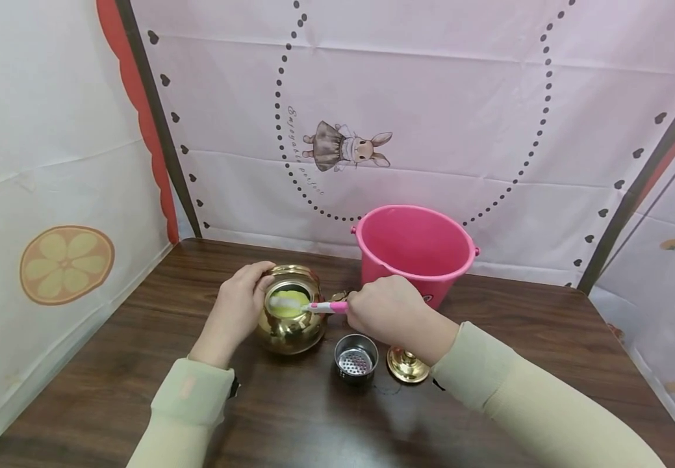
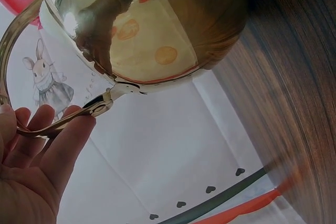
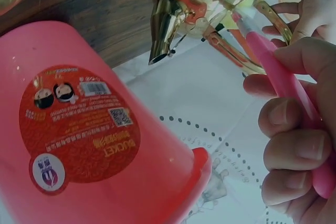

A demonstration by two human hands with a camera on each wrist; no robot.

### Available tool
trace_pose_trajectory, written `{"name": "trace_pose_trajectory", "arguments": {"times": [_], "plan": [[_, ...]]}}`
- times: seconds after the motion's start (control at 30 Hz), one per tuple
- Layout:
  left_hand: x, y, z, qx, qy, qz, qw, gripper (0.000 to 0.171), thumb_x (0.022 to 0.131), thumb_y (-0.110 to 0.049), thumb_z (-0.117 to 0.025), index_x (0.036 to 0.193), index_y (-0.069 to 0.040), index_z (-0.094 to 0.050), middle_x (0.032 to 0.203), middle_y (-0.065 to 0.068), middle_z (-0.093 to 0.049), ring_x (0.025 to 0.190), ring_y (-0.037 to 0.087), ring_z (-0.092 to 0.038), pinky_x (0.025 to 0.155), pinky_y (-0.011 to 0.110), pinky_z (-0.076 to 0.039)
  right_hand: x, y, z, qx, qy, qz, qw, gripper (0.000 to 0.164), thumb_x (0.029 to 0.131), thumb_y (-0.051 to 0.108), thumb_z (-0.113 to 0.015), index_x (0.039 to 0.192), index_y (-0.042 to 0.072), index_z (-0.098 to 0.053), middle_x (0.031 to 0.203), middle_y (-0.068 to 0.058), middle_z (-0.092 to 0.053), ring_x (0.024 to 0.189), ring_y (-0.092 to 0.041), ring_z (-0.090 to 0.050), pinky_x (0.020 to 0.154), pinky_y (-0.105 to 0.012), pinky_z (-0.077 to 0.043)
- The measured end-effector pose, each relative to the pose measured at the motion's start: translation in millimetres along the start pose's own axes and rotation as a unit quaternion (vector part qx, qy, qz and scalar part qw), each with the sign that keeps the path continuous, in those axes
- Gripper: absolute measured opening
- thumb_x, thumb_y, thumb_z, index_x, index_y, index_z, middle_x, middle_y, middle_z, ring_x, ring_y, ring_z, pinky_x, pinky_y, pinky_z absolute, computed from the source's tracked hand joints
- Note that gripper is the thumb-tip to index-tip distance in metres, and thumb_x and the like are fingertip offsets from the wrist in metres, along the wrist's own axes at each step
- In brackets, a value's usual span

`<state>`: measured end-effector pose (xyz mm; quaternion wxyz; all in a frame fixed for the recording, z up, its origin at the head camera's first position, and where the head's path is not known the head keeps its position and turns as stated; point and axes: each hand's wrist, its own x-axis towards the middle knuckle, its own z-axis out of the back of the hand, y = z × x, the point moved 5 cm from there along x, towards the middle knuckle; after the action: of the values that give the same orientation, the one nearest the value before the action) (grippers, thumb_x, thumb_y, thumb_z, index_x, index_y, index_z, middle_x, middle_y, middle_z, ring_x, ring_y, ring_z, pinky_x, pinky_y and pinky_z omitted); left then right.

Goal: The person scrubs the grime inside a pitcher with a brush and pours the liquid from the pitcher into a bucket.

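Note:
A shiny gold teapot (image 1: 292,335) is tipped with its round mouth toward me. My left hand (image 1: 238,309) holds its arched handle (image 2: 14,35), fingers curled round the metal in the left wrist view. My right hand (image 1: 392,311) grips a pink and white brush (image 1: 322,307) by its pink handle. The brush's white head lies at the teapot's mouth, over a yellow-green area that shows inside. In the right wrist view the gold spout (image 3: 164,27) points away from the hands.
Behind my right hand stands a pink bucket (image 1: 366,260) with a red label. A small metal strainer (image 1: 356,361) sits in front of the teapot, and a gold lid (image 1: 406,367) lies to its right, partly under my right arm. Printed cloth walls (image 1: 243,182) border the wooden table (image 1: 290,416).

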<state>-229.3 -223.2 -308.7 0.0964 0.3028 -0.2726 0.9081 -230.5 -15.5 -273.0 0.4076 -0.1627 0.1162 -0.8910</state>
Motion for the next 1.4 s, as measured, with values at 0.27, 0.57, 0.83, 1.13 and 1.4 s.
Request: {"name": "trace_pose_trajectory", "arguments": {"times": [0.27, 0.57, 0.83, 1.13, 1.4], "plan": [[0.0, 0.7, -0.1, 0.003, 0.009, 0.008, 0.9999, 0.023, 0.094, -0.01, -0.057, 0.114, 0.001, -0.061, 0.105, 0.019, -0.065, 0.099, 0.036, -0.063, 0.085, 0.05, -0.052, 4, -3, 4, 0.014, 0.031, -0.012, 0.999, 0.029, 0.087, 0.029, -0.057, 0.061, 0.017, -0.052, 0.048, 0.005, -0.041, 0.041, -0.013, -0.037, 0.033, -0.029, -0.035], [-1.2, 3.7, -1.3, 0.001, 0.014, 0.013, 0.9998, 0.024, 0.095, -0.011, -0.056, 0.115, 0.0, -0.061, 0.107, 0.019, -0.065, 0.102, 0.036, -0.063, 0.086, 0.05, -0.052, 9, -2, 10, 0.044, 0.068, -0.056, 0.995, 0.023, 0.086, 0.026, -0.06, 0.065, 0.016, -0.059, 0.052, 0.004, -0.049, 0.045, -0.015, -0.045, 0.038, -0.029, -0.042], [-1.2, 3.0, -0.9, -0.003, 0.002, 0.001, 1.0, 0.023, 0.094, -0.011, -0.058, 0.113, 0.001, -0.061, 0.105, 0.019, -0.065, 0.1, 0.036, -0.063, 0.085, 0.05, -0.052, 16, 2, 13, 0.061, 0.115, -0.115, 0.985, 0.021, 0.085, 0.024, -0.061, 0.065, 0.018, -0.059, 0.055, 0.003, -0.051, 0.049, -0.017, -0.05, 0.04, -0.032, -0.045], [-0.6, 2.6, -1.2, -0.004, -0.002, -0.002, 1.0, 0.022, 0.093, -0.011, -0.058, 0.113, 0.0, -0.062, 0.104, 0.018, -0.065, 0.099, 0.035, -0.064, 0.086, 0.049, -0.052, 21, 8, 11, 0.075, 0.157, -0.158, 0.972, 0.011, 0.082, 0.026, -0.07, 0.076, 0.017, -0.066, 0.061, 0.002, -0.056, 0.053, -0.019, -0.053, 0.043, -0.036, -0.05], [0.1, 3.8, -1.1, -0.007, 0.004, -0.004, 1.0, 0.021, 0.094, -0.011, -0.057, 0.112, -0.001, -0.062, 0.104, 0.017, -0.066, 0.1, 0.035, -0.063, 0.086, 0.049, -0.052, 26, 8, 11, 0.068, 0.164, -0.162, 0.971, 0.012, 0.079, 0.025, -0.073, 0.083, 0.015, -0.069, 0.062, 0.0, -0.059, 0.054, -0.019, -0.056, 0.049, -0.039, -0.055]]}}
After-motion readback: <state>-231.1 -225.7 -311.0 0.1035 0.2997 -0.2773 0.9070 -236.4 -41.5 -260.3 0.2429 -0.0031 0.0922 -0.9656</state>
